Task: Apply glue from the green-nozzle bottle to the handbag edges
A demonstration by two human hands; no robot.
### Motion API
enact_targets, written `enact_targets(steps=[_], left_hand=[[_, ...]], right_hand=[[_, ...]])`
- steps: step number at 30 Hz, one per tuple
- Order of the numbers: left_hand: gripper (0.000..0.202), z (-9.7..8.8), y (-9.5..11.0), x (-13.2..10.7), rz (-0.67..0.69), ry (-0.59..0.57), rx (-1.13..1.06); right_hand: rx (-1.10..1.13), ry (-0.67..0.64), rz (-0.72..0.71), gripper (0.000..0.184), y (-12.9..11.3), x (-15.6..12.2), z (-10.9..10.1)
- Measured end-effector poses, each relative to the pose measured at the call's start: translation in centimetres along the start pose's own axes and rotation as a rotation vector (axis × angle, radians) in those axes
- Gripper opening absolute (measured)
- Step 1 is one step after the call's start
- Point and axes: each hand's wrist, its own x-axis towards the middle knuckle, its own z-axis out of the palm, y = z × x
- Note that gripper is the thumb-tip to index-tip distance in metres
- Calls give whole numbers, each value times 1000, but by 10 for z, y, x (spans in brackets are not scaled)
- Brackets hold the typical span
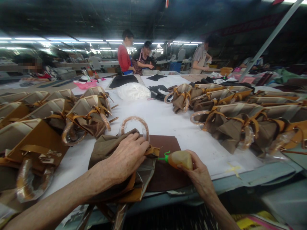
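A folded brown bag (112, 150) with tan straps and a plastic-wrapped round handle (134, 123) lies in front of me on a dark brown mat (168, 143). My left hand (128, 156) rests flat on top of the bag, fingers stretched toward its tan strap. My right hand (199, 174) is closed round a small orange squeeze bottle (181, 158) with a green nozzle. The nozzle points left at the tan strap by my left fingertips.
Rows of the same brown bags lie at the left (48, 118) and right (240, 111) of the white table (163, 118). A white bundle (133, 91), black pieces (123, 80) and a pink tray (85, 84) sit farther back. Several people work at far tables.
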Motion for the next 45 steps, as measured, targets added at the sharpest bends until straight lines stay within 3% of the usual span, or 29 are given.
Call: enact_targets(steps=[12,19,24,28,38,45], left_hand=[[17,15,10,-20,6,12,-21],[18,12,11,-19,23,-14,-24],[20,11,14,-19,27,-29,-13],[21,12,14,-20,29,-31,-14],[23,19,11,-23,41,0,-35],[24,17,13,-24,34,-19,-74]], right_hand=[[59,-109,24,42,-13,-10,-7],[17,-150,58,40,-21,-19,-10],[149,-203,119,38,-22,-26,-13],[208,-201,152,38,-22,-30,-11],[-94,-60,31,45,-19,-28,-6],[-156,-8,12,49,-19,-41,-6]])
